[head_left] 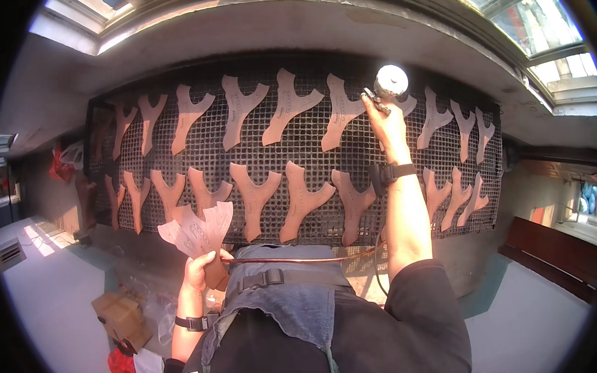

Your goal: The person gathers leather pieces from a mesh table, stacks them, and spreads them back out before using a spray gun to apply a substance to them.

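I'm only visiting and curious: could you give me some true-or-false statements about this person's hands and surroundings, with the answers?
1. The right hand grips a tool with a round white top. True.
2. The left hand is empty. False: the left hand holds at least one forked brown piece.
3. Other forked pieces are laid out in two rows across a black mesh. True.
4. A cardboard box sits on the mesh. False: the cardboard box is at the lower left, apart from it.
5. Both wrists wear dark straps. True.

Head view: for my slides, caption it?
Right hand holds a spray gun over a mesh rack; left hand holds flat brown pieces.
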`<state>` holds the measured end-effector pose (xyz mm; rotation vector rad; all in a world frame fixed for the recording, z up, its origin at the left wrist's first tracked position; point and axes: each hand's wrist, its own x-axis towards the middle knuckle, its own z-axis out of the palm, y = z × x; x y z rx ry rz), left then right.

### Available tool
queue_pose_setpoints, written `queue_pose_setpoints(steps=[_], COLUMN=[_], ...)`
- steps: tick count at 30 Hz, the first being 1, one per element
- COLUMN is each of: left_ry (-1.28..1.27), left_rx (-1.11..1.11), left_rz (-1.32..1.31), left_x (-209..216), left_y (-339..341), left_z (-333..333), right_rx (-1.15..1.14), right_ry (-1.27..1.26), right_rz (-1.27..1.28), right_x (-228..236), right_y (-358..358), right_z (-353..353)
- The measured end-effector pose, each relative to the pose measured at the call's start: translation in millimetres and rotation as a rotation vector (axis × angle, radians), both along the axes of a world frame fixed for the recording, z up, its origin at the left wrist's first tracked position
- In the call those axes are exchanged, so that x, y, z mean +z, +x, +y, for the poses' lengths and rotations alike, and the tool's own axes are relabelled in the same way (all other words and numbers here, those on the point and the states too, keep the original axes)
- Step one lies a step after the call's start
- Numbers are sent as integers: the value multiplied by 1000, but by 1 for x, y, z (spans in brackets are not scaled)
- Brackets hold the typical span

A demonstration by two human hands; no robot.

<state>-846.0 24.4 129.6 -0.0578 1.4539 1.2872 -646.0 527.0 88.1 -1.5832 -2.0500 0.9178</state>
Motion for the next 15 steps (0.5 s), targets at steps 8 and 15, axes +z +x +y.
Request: queue_pose_setpoints(steps=[8,15], left_ry=[-27,-94], left_rx=[18,69], left_rz=[-11,-46], left_x=[-7,-4], left_y=[7,15], left_z=[11,5], right_rx=[9,15], right_ry=[-56,106], right_rz=[-22,167], right_x=[-27,-29], right_y=[34,7], right_z=[22,48])
